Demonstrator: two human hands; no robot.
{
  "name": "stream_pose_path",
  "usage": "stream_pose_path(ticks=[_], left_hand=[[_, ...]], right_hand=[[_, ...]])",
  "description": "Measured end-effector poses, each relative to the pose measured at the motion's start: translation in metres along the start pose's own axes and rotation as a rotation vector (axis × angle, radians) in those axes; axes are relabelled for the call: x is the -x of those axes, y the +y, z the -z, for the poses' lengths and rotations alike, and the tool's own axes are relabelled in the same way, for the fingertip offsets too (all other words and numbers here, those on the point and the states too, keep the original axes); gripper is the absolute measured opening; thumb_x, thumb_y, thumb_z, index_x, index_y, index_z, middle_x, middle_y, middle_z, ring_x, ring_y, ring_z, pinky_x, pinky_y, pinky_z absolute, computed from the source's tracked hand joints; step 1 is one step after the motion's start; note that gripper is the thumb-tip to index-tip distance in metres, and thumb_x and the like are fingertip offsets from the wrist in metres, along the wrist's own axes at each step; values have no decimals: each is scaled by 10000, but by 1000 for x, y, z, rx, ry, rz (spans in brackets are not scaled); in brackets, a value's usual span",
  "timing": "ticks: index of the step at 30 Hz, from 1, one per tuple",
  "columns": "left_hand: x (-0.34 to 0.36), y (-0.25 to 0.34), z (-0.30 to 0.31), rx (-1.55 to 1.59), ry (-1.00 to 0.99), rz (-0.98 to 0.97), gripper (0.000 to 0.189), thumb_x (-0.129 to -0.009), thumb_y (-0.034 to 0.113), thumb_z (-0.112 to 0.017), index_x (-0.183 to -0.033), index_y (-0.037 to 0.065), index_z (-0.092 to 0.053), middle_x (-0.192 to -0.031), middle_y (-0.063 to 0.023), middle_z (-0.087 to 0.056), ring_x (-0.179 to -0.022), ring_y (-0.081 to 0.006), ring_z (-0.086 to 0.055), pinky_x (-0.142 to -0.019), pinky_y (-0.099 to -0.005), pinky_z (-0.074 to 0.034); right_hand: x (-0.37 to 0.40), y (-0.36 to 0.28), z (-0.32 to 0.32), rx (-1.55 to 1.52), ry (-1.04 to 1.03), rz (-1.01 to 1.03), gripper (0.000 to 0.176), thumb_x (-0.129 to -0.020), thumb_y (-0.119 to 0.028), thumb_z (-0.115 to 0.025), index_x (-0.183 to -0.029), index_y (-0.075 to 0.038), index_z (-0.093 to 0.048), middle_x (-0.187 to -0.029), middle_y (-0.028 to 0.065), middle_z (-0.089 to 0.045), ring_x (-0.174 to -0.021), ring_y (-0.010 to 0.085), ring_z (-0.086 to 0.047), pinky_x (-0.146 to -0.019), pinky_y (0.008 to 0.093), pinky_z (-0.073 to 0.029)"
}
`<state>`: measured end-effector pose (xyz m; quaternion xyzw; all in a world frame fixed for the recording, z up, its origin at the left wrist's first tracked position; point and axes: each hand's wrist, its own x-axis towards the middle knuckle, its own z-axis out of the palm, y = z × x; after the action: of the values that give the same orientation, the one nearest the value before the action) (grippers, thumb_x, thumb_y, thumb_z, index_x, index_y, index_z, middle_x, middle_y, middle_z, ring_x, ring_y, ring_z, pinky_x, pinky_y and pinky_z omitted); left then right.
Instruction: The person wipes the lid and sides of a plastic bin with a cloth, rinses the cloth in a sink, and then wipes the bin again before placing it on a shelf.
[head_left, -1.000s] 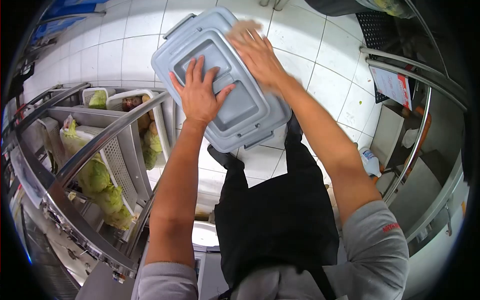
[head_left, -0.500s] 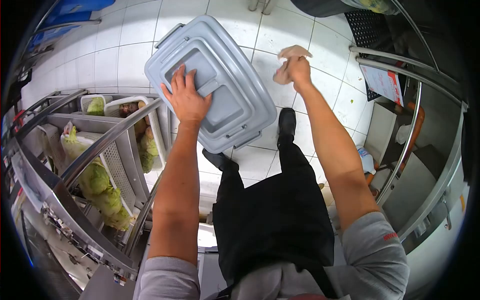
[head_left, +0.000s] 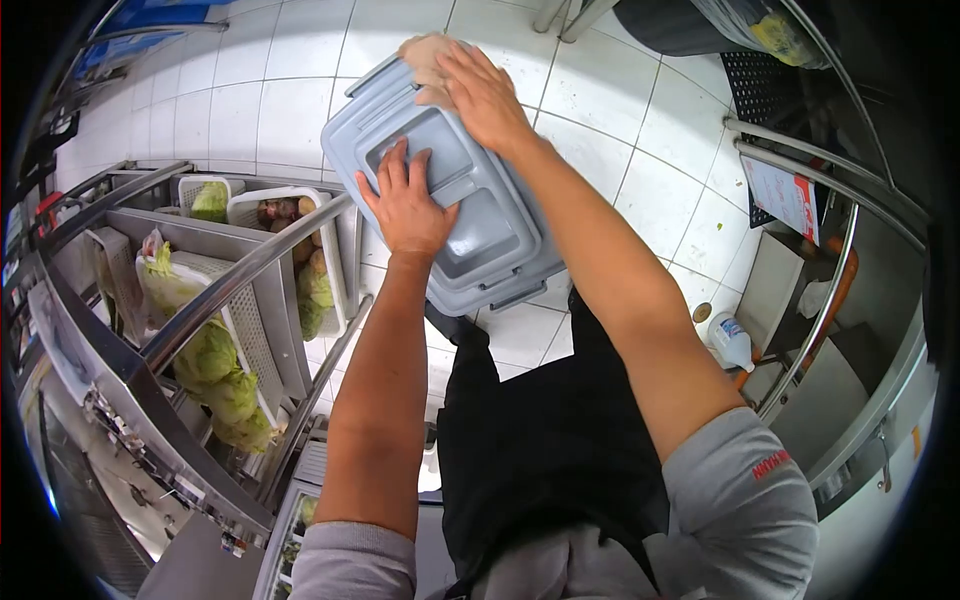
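Note:
A grey plastic lidded bin (head_left: 487, 232) stands on the white tiled floor in front of me, its lid uppermost. My left hand (head_left: 413, 212) rests on the recessed middle of the lid with its fingers spread. At the far edge of the lid, my right hand (head_left: 490, 103) presses a pinkish-beige cloth (head_left: 424, 58) against the rim. The fingers of that hand lie over the cloth and partly hide it. Part of the bin's right side is behind my right forearm.
On the left, a metal rack (head_left: 265, 240) holds white baskets of lettuce (head_left: 215, 360) and other vegetables. To the right, a white bottle (head_left: 730, 340) stands by a shelf with metal rails (head_left: 825, 290). A dark perforated mat (head_left: 752, 100) is at the far right.
My right hand has carried the cloth from above the floor on the right leftward onto the lid's far edge. My left hand stays on the lid. The whole view has shifted slightly.

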<state>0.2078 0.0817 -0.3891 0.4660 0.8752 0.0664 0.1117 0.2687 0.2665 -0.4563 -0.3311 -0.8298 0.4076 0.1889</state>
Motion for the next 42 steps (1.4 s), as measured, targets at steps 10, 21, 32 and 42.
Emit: stream_pose_path(ticks=[10,21,32,42], left_hand=[[-5,-2,1,74,23,2,794,-580,324,-888,-1305,189,-595,-1515,-64,-461,-1431,-280,-399,-1205,-651,-111],[-2,-3,-2,54,29,-28,810,-593,329,-895,-1326,186,-578,-1517,-76,-459,-1432,-289,-397,-1201,-656,-125],[1,3,-3,34,106,-58,613,-605,271,-918,-1152,168,-660,-1471,-70,-484,-1411,-285,-414,-1201,-639,-154],[0,29,-19,201,307,-70,427,-860,399,-804,-1040,26,-701,-912,-172,-667,-846,-382,-639,-769,-456,-512]], right_hand=[[225,-25,58,140,11,-293,430,-1042,-205,-495,-1381,51,-564,-1575,261,-395,-1515,443,-274,-1201,623,-186],[8,14,10,-126,170,172,361,-1033,-160,-519,-1351,-29,-628,-1565,240,-424,-1442,427,-392,-1198,458,-330],[282,-45,-30,68,541,-618,507,-1113,-212,-365,-1556,33,-342,-1583,248,-354,-1456,426,-286,-1225,515,-150],[212,7,29,140,555,-349,495,-1062,-180,-475,-1506,22,-392,-1428,258,-492,-1320,455,-380,-1133,548,-272]])
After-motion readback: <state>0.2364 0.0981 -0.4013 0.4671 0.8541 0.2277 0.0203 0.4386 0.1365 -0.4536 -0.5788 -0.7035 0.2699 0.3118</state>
